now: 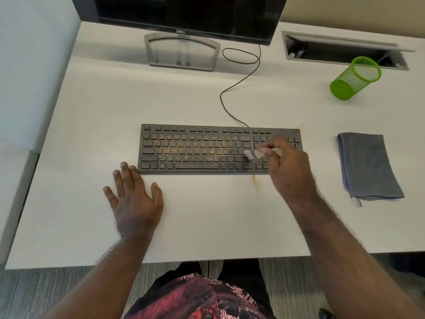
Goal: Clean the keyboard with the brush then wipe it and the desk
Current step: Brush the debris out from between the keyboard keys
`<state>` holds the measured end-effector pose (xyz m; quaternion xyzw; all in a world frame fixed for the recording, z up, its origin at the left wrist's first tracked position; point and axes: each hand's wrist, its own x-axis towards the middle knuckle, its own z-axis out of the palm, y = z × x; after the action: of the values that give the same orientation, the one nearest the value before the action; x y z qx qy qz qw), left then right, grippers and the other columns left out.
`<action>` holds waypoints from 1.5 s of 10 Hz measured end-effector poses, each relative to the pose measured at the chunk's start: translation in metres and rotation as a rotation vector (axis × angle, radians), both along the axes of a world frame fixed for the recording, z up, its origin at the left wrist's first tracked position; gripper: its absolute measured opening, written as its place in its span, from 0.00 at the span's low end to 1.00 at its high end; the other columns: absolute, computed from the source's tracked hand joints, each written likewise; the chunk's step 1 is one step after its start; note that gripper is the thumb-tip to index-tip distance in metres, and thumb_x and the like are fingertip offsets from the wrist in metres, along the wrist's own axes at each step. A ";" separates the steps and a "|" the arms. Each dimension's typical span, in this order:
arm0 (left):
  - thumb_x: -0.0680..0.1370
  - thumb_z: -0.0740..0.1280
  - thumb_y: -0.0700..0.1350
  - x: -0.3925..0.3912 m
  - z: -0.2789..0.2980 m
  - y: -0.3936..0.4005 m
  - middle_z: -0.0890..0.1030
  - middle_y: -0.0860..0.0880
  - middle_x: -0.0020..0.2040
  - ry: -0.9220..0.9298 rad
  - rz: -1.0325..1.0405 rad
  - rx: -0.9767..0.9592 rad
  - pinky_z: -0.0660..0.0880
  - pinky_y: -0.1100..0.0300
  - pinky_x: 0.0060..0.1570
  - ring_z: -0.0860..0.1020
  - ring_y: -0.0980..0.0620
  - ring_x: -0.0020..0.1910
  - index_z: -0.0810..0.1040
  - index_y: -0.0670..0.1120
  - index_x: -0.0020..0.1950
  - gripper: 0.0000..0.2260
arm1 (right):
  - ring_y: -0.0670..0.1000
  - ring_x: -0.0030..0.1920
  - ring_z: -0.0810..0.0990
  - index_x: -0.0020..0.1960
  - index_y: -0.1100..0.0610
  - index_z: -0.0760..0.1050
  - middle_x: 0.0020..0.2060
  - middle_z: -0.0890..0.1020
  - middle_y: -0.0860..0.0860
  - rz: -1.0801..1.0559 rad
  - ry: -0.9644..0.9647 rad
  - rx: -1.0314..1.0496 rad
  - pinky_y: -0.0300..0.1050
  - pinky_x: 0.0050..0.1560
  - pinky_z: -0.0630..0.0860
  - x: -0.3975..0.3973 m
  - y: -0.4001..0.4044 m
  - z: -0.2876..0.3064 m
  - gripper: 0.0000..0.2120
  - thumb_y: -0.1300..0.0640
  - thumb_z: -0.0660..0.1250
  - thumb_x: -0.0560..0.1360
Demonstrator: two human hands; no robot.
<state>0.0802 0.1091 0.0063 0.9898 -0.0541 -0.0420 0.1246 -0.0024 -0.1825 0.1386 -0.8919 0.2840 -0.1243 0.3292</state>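
1. The right hand (286,162) is gripping a small pale brush (254,154), its fingers curled round the handle and its blurred bristle end lying over the keys at the right part of the black keyboard (207,149).
2. Orange-brown crumbs are covering the middle keys, and a small orange smear (254,181) is sitting on the white tabletop (207,215) just in front of the keyboard.
3. The left hand (134,199) is lying flat and relaxed on the tabletop, fingers spread, fingertips seemingly touching the keyboard's front left corner.
4. A folded grey cloth (368,165) is lying to the right, well apart from the keyboard.
5. A green mesh cup (355,78) is standing farther back, near a monitor (188,14).
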 end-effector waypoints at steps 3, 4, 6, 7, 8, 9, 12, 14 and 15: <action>0.80 0.50 0.57 0.000 -0.001 0.001 0.52 0.44 0.84 0.006 -0.004 0.015 0.45 0.37 0.79 0.49 0.42 0.83 0.55 0.39 0.82 0.34 | 0.47 0.44 0.82 0.46 0.47 0.80 0.42 0.85 0.43 0.198 0.139 0.065 0.48 0.46 0.80 0.017 -0.011 -0.001 0.06 0.57 0.67 0.78; 0.80 0.49 0.57 0.000 0.000 0.001 0.51 0.44 0.84 0.009 -0.006 0.010 0.45 0.37 0.79 0.49 0.43 0.83 0.55 0.39 0.82 0.34 | 0.42 0.44 0.81 0.46 0.46 0.80 0.41 0.84 0.41 0.277 0.143 0.079 0.46 0.45 0.78 0.023 -0.012 0.001 0.07 0.57 0.68 0.78; 0.81 0.49 0.57 0.000 0.000 0.001 0.51 0.44 0.84 0.012 -0.008 0.018 0.45 0.37 0.79 0.49 0.43 0.83 0.55 0.39 0.82 0.34 | 0.45 0.45 0.83 0.47 0.45 0.79 0.43 0.85 0.41 0.322 0.119 0.064 0.51 0.46 0.81 0.035 -0.008 0.002 0.06 0.56 0.67 0.78; 0.80 0.49 0.57 0.000 0.001 0.000 0.51 0.44 0.84 0.011 -0.004 0.015 0.45 0.37 0.79 0.49 0.43 0.83 0.55 0.39 0.82 0.34 | 0.44 0.43 0.83 0.48 0.44 0.79 0.42 0.85 0.41 0.356 0.175 0.038 0.48 0.43 0.81 0.037 -0.002 0.001 0.06 0.55 0.68 0.78; 0.80 0.49 0.57 0.000 0.001 0.000 0.51 0.44 0.84 0.009 -0.003 0.013 0.45 0.37 0.79 0.49 0.43 0.83 0.55 0.39 0.82 0.34 | 0.40 0.35 0.78 0.44 0.46 0.80 0.36 0.81 0.40 0.277 0.237 0.030 0.39 0.34 0.71 0.035 -0.010 0.005 0.07 0.57 0.67 0.78; 0.81 0.50 0.57 0.000 0.000 0.001 0.51 0.44 0.84 0.010 -0.003 0.014 0.45 0.37 0.79 0.49 0.43 0.83 0.55 0.39 0.82 0.34 | 0.41 0.35 0.76 0.42 0.46 0.77 0.38 0.81 0.44 0.174 0.256 -0.019 0.38 0.30 0.68 0.031 -0.021 0.009 0.08 0.57 0.67 0.78; 0.81 0.50 0.57 -0.001 0.001 0.000 0.52 0.43 0.84 0.003 -0.005 0.006 0.45 0.37 0.79 0.50 0.42 0.83 0.56 0.38 0.82 0.34 | 0.38 0.30 0.75 0.46 0.47 0.79 0.37 0.80 0.41 0.182 0.217 0.023 0.34 0.28 0.67 0.026 -0.014 0.007 0.06 0.55 0.66 0.79; 0.81 0.49 0.57 -0.001 0.001 0.000 0.52 0.43 0.84 0.004 -0.007 0.011 0.45 0.37 0.79 0.49 0.42 0.83 0.55 0.39 0.82 0.34 | 0.53 0.36 0.79 0.51 0.51 0.77 0.36 0.80 0.48 -0.037 0.136 -0.059 0.46 0.33 0.75 0.017 -0.024 0.008 0.04 0.54 0.63 0.80; 0.80 0.49 0.57 -0.001 0.002 0.000 0.52 0.43 0.84 0.007 -0.003 0.004 0.45 0.37 0.79 0.49 0.42 0.83 0.56 0.39 0.82 0.34 | 0.53 0.35 0.81 0.52 0.51 0.76 0.36 0.79 0.44 -0.024 0.148 -0.053 0.48 0.34 0.77 0.013 -0.020 0.004 0.04 0.53 0.63 0.81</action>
<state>0.0795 0.1095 0.0079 0.9898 -0.0550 -0.0455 0.1229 0.0102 -0.2024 0.1425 -0.9036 0.3148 -0.0695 0.2822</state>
